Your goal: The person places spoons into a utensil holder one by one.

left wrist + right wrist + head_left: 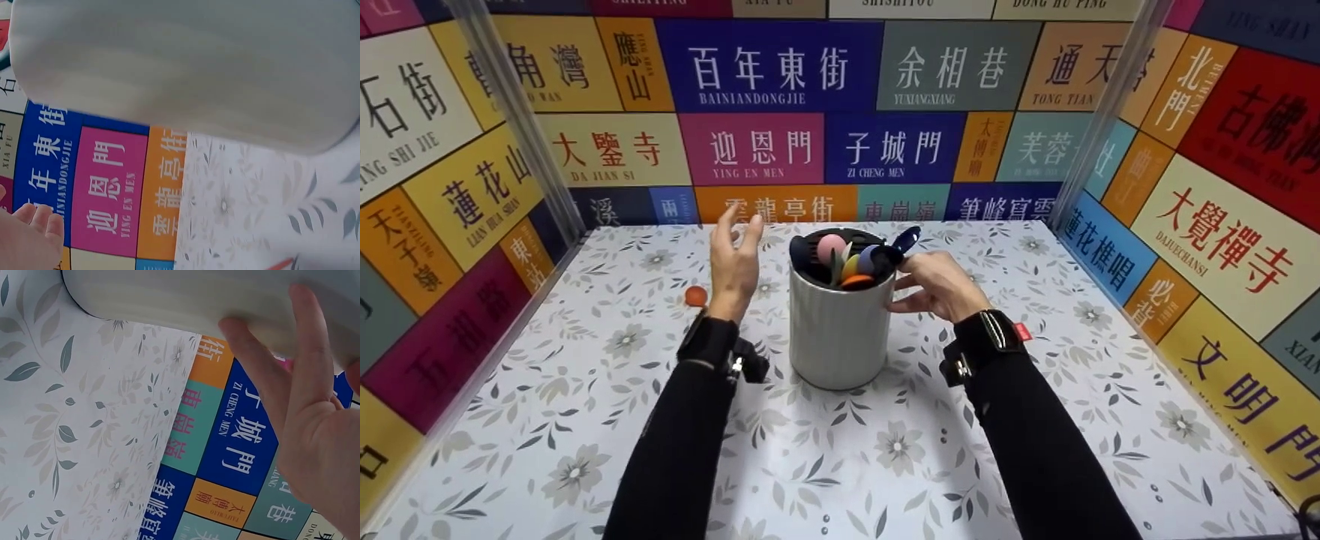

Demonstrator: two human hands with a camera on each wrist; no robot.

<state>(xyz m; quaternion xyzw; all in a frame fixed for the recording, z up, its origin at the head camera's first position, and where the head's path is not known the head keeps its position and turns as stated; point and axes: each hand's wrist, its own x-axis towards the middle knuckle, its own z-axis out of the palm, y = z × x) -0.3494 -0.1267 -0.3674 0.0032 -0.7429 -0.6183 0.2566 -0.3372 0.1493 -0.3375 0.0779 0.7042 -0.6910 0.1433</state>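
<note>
A tall light-grey canister (840, 330) stands upright on the flowered tabletop. Several utensils with coloured ends fill its dark slotted top, among them a pink ball-shaped end (831, 247) and a glossy dark blue spoon-like head (908, 239) leaning out to the right. My right hand (937, 285) is at the rim on that side; in the right wrist view its lower fingers (309, 320) reach to the canister wall. Its thumb and index tips are hidden beside a black piece, so I cannot tell whether they pinch it. To the left, my left hand (735, 259) is raised, fingers extended, apart from the canister.
A small round orange object (695, 296) lies on the tabletop (900, 457) beside my left wrist. Panels with place names (765, 67) wall in the back and both sides. A black cable (1306, 514) shows at the right front corner.
</note>
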